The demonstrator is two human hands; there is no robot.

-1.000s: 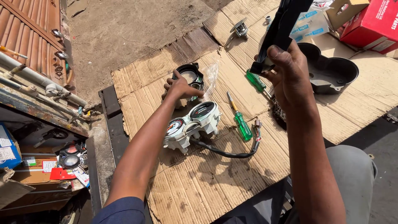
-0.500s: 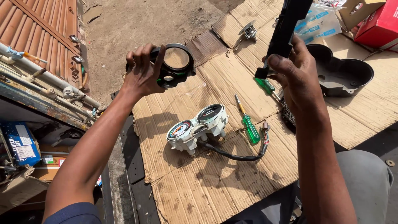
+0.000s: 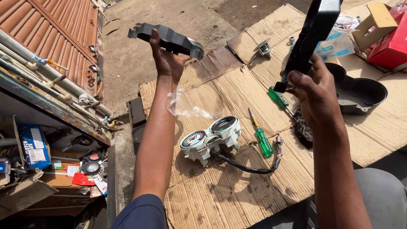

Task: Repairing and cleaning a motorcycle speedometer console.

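Note:
My left hand (image 3: 167, 59) is raised and grips a dark grey plastic gauge cover (image 3: 167, 37) by its underside, held flat above the ground. High at the right, my right hand (image 3: 313, 87) holds up a long black plastic panel (image 3: 313, 32). Below, on flattened cardboard (image 3: 220, 199), lies a white twin-dial instrument cluster (image 3: 212, 138) with a black cable (image 3: 250, 167) and plug. A crumpled clear plastic bag (image 3: 186, 111) sits just behind the cluster, beside my left forearm.
Two green-handled screwdrivers (image 3: 263, 142) (image 3: 277, 97) lie right of the cluster. A black plastic housing (image 3: 360, 95) sits at the right, with red and brown boxes (image 3: 392, 42) beyond. A small metal part (image 3: 264, 48) lies farther back. Pipes (image 3: 51, 76) and cluttered boxes (image 3: 34, 146) fill the left.
My left hand picked the gauge cover up off the cardboard and raised it, turning it edge-on. My right hand stays up with the black panel.

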